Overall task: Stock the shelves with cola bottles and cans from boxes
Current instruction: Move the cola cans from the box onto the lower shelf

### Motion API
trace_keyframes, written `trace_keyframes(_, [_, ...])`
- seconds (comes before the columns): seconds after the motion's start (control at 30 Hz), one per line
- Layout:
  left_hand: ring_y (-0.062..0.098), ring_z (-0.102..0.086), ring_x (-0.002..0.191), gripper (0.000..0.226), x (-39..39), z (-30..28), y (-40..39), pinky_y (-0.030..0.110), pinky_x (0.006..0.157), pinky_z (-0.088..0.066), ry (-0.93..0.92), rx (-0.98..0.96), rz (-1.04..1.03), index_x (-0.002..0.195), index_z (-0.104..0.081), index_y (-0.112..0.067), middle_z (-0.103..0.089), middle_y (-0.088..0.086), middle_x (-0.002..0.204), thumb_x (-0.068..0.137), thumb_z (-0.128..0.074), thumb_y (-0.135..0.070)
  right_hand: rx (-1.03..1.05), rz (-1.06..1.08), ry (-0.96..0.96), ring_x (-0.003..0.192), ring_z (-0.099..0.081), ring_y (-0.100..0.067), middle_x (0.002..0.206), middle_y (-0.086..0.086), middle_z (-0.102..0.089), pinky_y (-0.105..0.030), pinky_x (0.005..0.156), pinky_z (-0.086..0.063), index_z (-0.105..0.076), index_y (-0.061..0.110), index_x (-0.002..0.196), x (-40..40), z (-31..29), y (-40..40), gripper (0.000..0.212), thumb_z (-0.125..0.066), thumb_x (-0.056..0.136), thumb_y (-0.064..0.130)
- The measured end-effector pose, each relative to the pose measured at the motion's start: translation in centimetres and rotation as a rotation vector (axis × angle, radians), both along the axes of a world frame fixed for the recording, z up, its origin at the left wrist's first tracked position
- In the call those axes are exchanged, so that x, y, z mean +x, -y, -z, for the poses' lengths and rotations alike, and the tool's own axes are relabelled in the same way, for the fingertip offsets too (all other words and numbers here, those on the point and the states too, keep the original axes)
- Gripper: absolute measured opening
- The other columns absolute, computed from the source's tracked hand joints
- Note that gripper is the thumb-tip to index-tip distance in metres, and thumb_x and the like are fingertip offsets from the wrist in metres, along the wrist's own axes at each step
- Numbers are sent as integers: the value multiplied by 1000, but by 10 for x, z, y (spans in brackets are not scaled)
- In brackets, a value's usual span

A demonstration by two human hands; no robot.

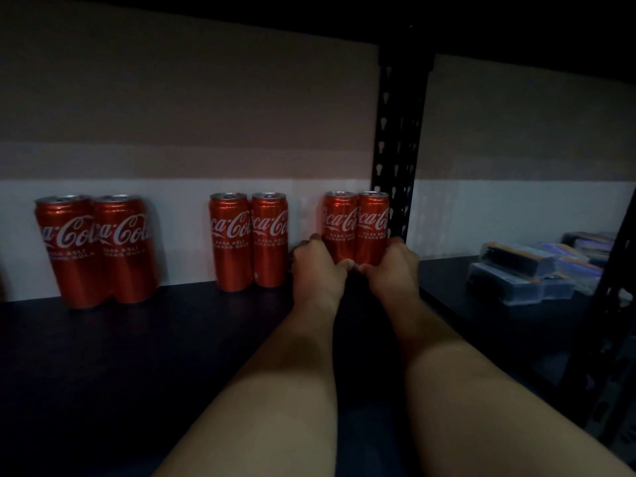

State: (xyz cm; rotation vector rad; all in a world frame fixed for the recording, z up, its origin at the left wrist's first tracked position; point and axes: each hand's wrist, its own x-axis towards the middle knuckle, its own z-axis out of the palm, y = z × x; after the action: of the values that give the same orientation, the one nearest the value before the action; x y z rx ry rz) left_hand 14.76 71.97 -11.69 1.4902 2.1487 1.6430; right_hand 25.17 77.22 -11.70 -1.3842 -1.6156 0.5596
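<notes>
I have both hands at the far right of the dark shelf point(144, 356), each wrapped round one can of the right-hand pair: my left hand point(318, 268) grasps the left can point(339, 220), my right hand point(394, 266) the right can point(372, 222). I judge they are held low so the two slide back together against the white back panel point(179, 235), beside the black upright point(395, 149), matching the middle pair point(249, 239) and the far-left pair point(96, 249) already standing there. The light is poor. My hands hide the cans' bases, so I cannot tell if they rest on the shelf. No box or bottles are in view; the packets point(537, 270) on the right are blurred.
</notes>
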Motion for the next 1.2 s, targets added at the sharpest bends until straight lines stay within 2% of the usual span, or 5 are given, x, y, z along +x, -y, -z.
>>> trace_keyframes(0.23, [24,-70,101,32,3,1,18,28,86,-54,47,-50,-21,107,-71,-7,-72,10,108,83,-85,-23,-5,-5,58,122,-60,-32,132,-17,-60,-41,103,-49,-46,6,136,3,1,17,63,-80,83,5])
trace_keyframes(0.5, [30,-70,102,23,25,5,83,37,92,-56,-34,-88,109,109,-70,-6,-73,15,104,86,-69,0,34,-68,149,110,-66,-33,119,-20,-67,-33,91,-51,-57,2,125,11,5,88,50,-80,81,11])
trace_keyframes(0.9, [-1,-63,67,21,50,10,271,0,65,-40,95,-17,109,100,-74,-11,-66,-12,72,84,-66,1,16,-128,139,93,-64,-18,109,-8,-68,-25,80,-50,-64,10,122,50,9,280,42,-79,84,20])
trace_keyframes(1.07, [1,-67,73,23,64,36,353,8,68,-48,118,112,128,98,-73,-17,-71,-9,76,84,-67,0,72,-158,49,87,-62,-14,100,-3,-66,-25,77,-51,-67,12,112,59,31,357,31,-79,84,20])
trace_keyframes(1.2, [9,-68,72,20,62,96,391,21,65,-50,161,-25,30,98,-71,-20,-71,-8,78,87,-63,-5,-42,-182,87,89,-65,-15,99,-2,-69,-22,78,-50,-68,11,111,61,78,402,31,-78,82,14])
